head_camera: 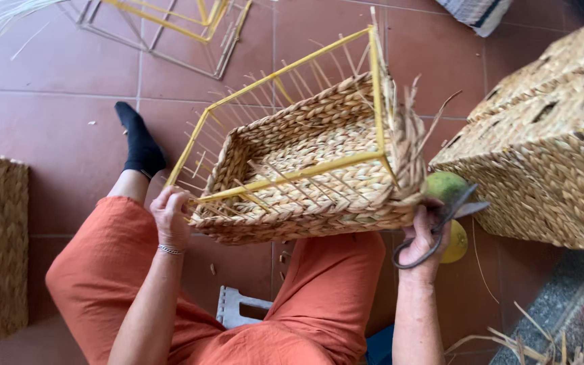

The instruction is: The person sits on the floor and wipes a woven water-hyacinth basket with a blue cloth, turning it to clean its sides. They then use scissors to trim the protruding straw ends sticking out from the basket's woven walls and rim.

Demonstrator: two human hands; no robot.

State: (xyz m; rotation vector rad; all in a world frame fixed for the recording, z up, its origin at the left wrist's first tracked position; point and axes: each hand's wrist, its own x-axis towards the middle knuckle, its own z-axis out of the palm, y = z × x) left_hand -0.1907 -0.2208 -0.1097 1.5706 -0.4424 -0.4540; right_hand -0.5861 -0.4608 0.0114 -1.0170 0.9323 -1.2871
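Half-woven basket point(312, 169) on a yellow wire frame point(285, 177) sits tilted over the orange-trousered lap. Left hand point(170, 217) at the basket's near-left corner, fingers curled tight on the frame. Right hand point(426, 236) at its near-right corner, fingers closed through scissors point(441, 226). Finished woven box point(549, 142) right of the basket; 1 bare frame point(170, 27) beyond it.

Basket point(319, 169) tan, braided weave – yellow frame point(292, 177); orange trousers point(103, 270) – black sock point(140, 142), terracotta floor tiles point(55, 122).
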